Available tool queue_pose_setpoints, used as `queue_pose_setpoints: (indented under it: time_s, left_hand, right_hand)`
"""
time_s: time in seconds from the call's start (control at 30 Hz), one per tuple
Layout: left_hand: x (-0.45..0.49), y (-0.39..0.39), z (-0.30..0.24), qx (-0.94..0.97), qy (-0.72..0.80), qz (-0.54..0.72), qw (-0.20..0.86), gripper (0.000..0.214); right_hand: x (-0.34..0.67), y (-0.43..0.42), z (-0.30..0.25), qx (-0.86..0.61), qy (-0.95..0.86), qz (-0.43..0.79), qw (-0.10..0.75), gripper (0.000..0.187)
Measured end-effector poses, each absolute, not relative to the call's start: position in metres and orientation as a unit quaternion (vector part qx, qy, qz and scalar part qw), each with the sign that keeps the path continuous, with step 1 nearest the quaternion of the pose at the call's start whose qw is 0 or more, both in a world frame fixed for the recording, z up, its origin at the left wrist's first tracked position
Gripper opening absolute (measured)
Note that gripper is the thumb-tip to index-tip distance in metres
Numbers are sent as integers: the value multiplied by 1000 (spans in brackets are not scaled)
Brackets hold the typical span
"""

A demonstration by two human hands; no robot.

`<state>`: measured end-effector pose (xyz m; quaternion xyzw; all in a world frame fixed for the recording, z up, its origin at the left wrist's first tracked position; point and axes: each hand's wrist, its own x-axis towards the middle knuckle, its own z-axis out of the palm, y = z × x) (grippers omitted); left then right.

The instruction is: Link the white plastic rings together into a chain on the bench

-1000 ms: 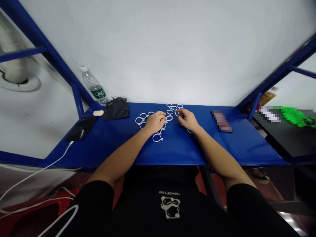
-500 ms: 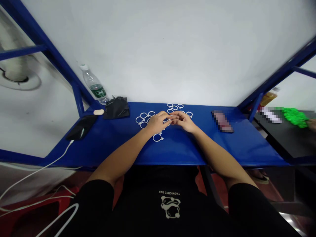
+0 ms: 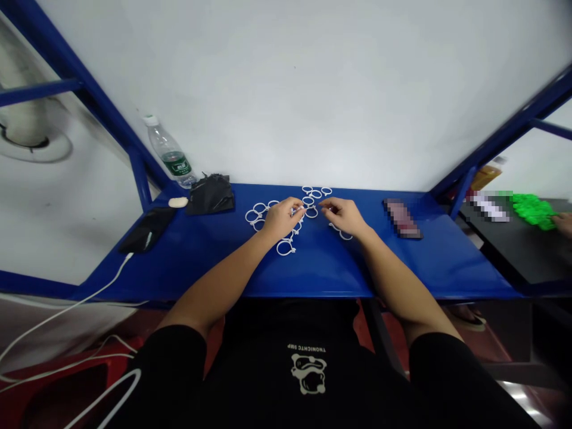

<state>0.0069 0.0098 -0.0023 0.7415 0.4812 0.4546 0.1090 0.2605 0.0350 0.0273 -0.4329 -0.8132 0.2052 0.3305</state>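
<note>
Several white plastic rings [image 3: 258, 214] lie scattered on the blue table [image 3: 313, 268], in a group at the left, a group at the back [image 3: 315, 192] and one nearer me [image 3: 285, 248]. My left hand [image 3: 280, 218] rests among them with fingers curled, pinching a white ring [image 3: 298, 210] at its fingertips. My right hand [image 3: 345, 215] lies a little to the right, fingers bent in a pinch near another ring [image 3: 311, 212]; I cannot make out whether it holds anything. More rings [image 3: 345, 235] show beside my right wrist.
A water bottle [image 3: 170, 152], a black pouch [image 3: 210, 194] and a small white object [image 3: 177, 202] stand at the back left. A black phone [image 3: 146, 230] with a white cable lies left. A blurred item [image 3: 401, 218] lies right. Another person's hand [image 3: 563, 223] touches green parts [image 3: 531, 210].
My hands met over the rings half a second ago and have since drawn apart, the right one moving right. Another person's hand has come in at the far right.
</note>
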Motion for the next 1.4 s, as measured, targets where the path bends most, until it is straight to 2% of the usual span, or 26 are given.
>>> queue_pose_setpoints:
  time_s: [0.07,0.17,0.33,0.5,0.73,0.87,1.07,1.4]
  left_hand:
    - [6,10,-2,726,494,464,118,9]
    - [6,9,-3,724,495,464,121,10]
    - [8,8,-2,757,459,454,100,22]
    - [7,4,1,779,443,432,102,27]
    - [4,3,3,795,434,413,101,31]
    - [4,3,3,799,431,407,103,33]
    - [3,3,3,803,421,408,110,35]
    - [2,7,2,819,394,396,131,36]
  right_hand:
    - [273,39,33,-460,-845,132,238,25]
    - [286,46,33,-491,-853,117,130,25]
    - [286,53,21,-463,-866,177,69,20]
    - [280,51,22,-435,-874,193,101,12]
    - [277,40,35,-460,-829,192,252,23]
    - [277,40,33,-455,-817,179,305,30]
    - [277,43,32,-448,-824,148,315,37]
    - [274,40,33,-443,-826,122,326,31]
